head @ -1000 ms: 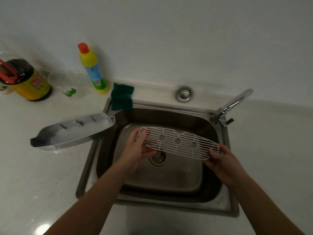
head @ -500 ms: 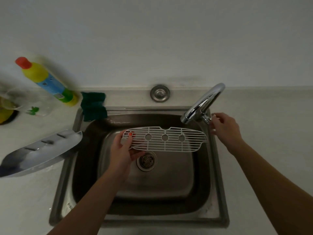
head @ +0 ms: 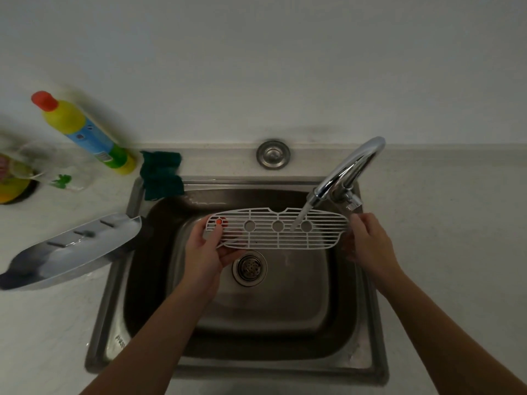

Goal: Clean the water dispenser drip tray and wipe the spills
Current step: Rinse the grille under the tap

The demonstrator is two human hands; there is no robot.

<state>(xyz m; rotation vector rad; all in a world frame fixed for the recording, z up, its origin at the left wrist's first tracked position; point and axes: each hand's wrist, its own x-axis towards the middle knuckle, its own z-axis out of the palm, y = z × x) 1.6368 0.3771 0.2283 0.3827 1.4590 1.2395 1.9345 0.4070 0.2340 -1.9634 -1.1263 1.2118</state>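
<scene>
My left hand [head: 206, 250] grips the left end of the white drip tray grille [head: 278, 228] and holds it flat over the steel sink [head: 114, 323]. Water runs from the chrome tap [head: 346, 172] onto the right part of the grille. Beside the grille's right end is my right hand [head: 368, 243], fingers apart; whether it touches the grille I cannot tell. The grey drip tray base [head: 71, 249] lies on the counter left of the sink, its tip over the sink rim.
A green sponge [head: 161, 175] hangs over the sink's back left corner. A yellow detergent bottle [head: 85, 132], a clear plastic cup [head: 61, 169] and a yellow jar [head: 11, 181] stand at the back left. The sink drain [head: 249, 267] sits below the grille.
My right hand came off the tap handle and down to the grille's right end. Water now flows from the tap. The grille has stayed in my left hand.
</scene>
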